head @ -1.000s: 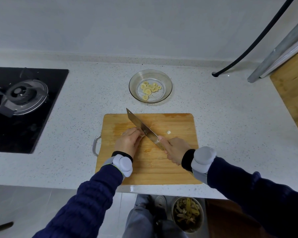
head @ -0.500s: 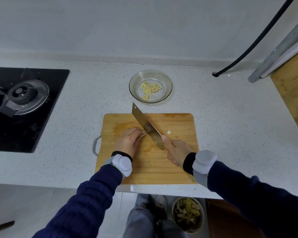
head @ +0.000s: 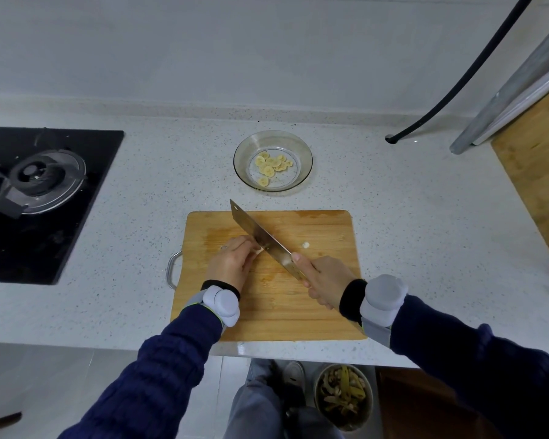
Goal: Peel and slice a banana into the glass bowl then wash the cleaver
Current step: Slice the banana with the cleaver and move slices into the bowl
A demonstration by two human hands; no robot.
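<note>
From the head camera, a wooden cutting board lies on the speckled white bench, close to the front edge. The left hand sits on the board with its fingers curled and bunched, pinching the last bit of banana. Only a small pale end of it peeks out at the fingertips.

The right hand holds the cleaver. Its fingers are wrapped tight round the handle, and one fingertip lies on the side of the blade. The blade points to 11 o'clock and its edge meets the banana just beside the left fingertips. A tiny pale crumb lies on the board at 3 o'clock from the blade.

The glass bowl stands on the bench at 12 o'clock from the board, apart from it, with a pile of round yellow slices inside.

A black stove is at 9 o'clock. A second wooden board is at 2 o'clock. A black hose comes down to the bench at 1 o'clock. A bin of peels stands on the floor at 6 o'clock.
</note>
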